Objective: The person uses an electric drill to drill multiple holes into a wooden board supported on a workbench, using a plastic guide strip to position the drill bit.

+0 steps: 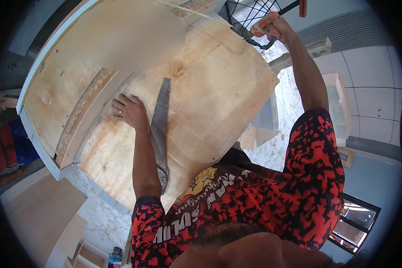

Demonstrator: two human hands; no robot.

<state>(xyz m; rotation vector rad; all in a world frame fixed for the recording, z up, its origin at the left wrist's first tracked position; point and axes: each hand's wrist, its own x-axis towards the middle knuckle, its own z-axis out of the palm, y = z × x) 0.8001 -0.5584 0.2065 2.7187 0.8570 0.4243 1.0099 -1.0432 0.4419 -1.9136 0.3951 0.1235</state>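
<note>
My left hand [131,110] lies on a plywood panel [219,80], palm down with the fingers apart, beside a raised wooden strip [87,111]. Just right of that hand and forearm, a handsaw [161,111] lies flat on the panel, its toothed blade pointing away from me and its handle end close to my body. At the far right, out past the panel's edge, my right hand [278,27] is wrapped round a red corded power tool [260,26]. A black cord [259,44] curls from the tool. Its working end is hard to make out.
Another person's sleeve and clothing [9,143] show at the left edge. White cabinets [373,85] line the right side, over a marble-patterned floor [281,107]. A wooden beam [306,54] juts out beyond the panel. Loose boards [44,210] stand at lower left.
</note>
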